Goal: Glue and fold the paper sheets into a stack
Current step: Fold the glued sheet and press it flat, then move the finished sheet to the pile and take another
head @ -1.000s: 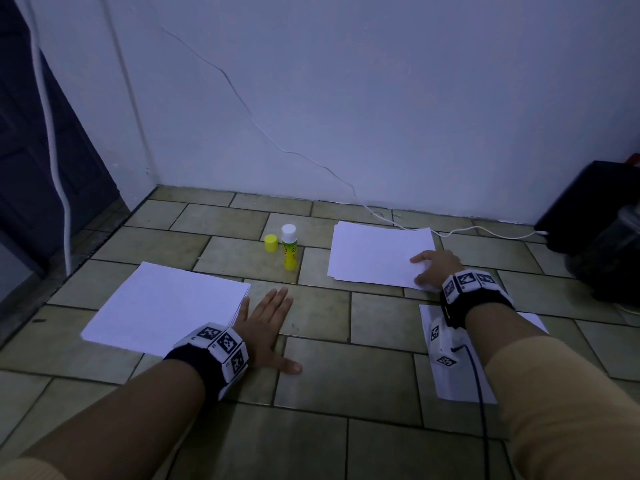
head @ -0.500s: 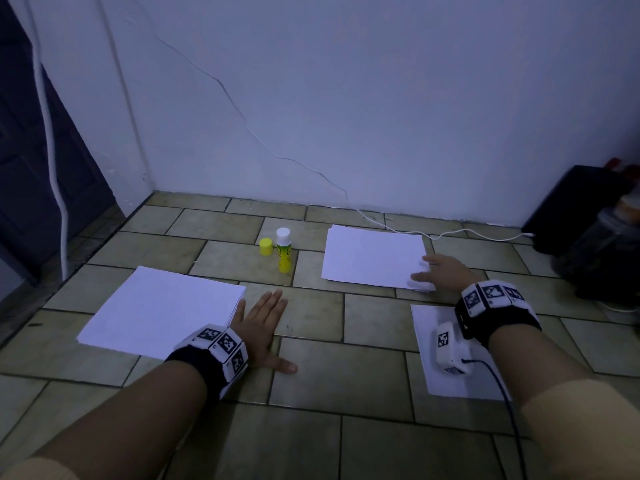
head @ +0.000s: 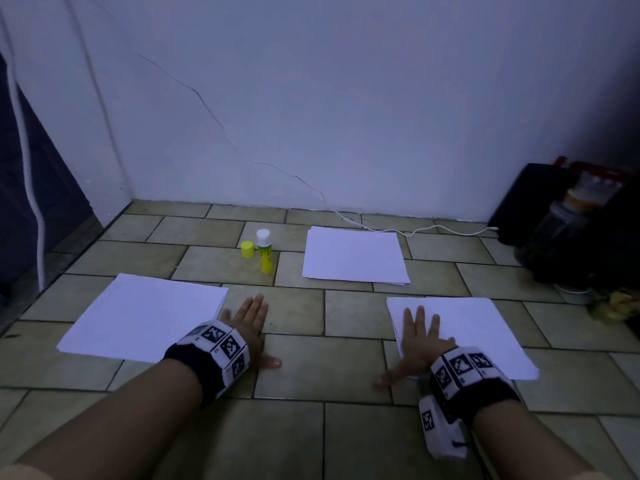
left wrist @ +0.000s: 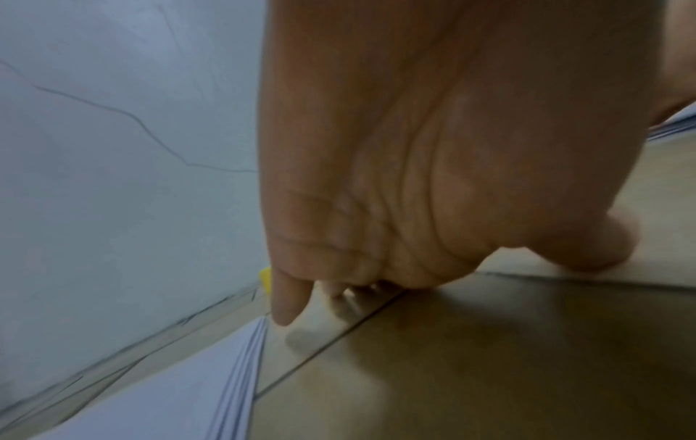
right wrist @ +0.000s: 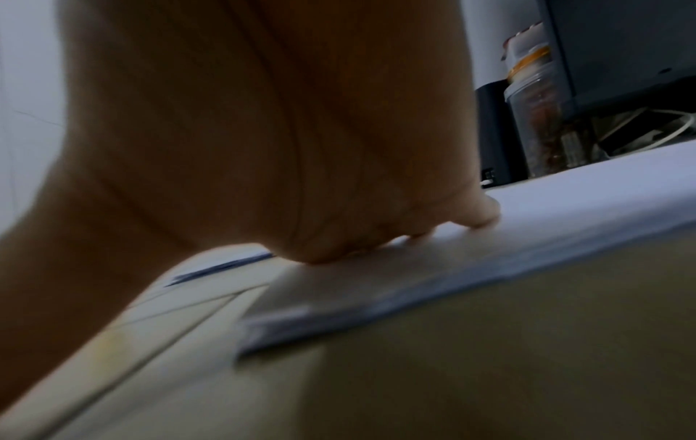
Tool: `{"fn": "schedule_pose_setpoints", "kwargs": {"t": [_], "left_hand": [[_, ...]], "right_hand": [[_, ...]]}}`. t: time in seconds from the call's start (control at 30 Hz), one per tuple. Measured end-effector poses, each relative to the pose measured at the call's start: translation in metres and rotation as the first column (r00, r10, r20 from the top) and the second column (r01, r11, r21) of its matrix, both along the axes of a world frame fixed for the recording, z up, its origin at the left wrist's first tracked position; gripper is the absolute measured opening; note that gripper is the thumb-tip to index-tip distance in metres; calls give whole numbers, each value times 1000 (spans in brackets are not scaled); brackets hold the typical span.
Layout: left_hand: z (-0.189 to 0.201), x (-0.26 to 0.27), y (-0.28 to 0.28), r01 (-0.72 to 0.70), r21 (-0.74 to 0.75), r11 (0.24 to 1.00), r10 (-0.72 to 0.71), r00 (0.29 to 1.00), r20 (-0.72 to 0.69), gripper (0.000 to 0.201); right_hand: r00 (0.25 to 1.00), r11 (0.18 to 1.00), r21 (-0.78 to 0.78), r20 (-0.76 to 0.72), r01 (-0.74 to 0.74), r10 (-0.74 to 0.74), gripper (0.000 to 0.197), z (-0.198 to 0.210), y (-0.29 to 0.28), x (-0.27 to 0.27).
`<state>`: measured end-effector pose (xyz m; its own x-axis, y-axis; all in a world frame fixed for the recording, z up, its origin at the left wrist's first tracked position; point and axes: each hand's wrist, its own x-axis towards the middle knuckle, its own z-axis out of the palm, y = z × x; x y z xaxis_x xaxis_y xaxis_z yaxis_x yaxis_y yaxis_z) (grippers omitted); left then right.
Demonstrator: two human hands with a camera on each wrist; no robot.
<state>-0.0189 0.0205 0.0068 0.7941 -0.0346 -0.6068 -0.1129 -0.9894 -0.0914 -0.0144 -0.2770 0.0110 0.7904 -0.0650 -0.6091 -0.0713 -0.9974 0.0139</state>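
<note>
Three lots of white paper lie on the tiled floor. A stack (head: 142, 317) lies at the left, a far stack (head: 353, 254) near the wall, and a sheet (head: 478, 330) at the right. My left hand (head: 247, 327) lies flat on bare tile beside the left stack (left wrist: 158, 396), fingers straight. My right hand (head: 417, 341) rests flat with spread fingers on the right sheet (right wrist: 433, 268), near its left edge. An uncapped yellow glue stick (head: 265, 252) stands between the stacks, its yellow cap (head: 247, 249) beside it.
A white wall closes the far side, with a white cable (head: 415, 232) running along its foot. Dark boxes and a clear jar (head: 561, 220) crowd the right corner. A dark door (head: 31, 188) stands at the left.
My right hand has drawn back from the far stack's near corner onto the right sheet, spreading flat. The left hand has stayed in place on the tile.
</note>
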Motion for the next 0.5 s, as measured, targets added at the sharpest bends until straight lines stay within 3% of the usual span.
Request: {"fn": "schedule_pose_setpoints", "kwargs": {"t": [0.13,0.23,0.33,0.5], "left_hand": [[3,-9,-3,-17,-31,999,16,1000,-14,105],[19,-15,2,-7,-173,985,11,1000,22,102],[35,-18,24,11,-329,944,14,997,72,122],[35,-13,85,-104,-379,920,208,947,244,137]], "right_hand": [[999,999,-37,42,-7,9,154,-6,3,-4],[999,999,-53,32,-2,3,154,-6,5,-3],[1000,998,-63,24,-3,4,154,-6,6,-3],[1000,998,-62,13,-4,5,155,-5,6,-2]]}}
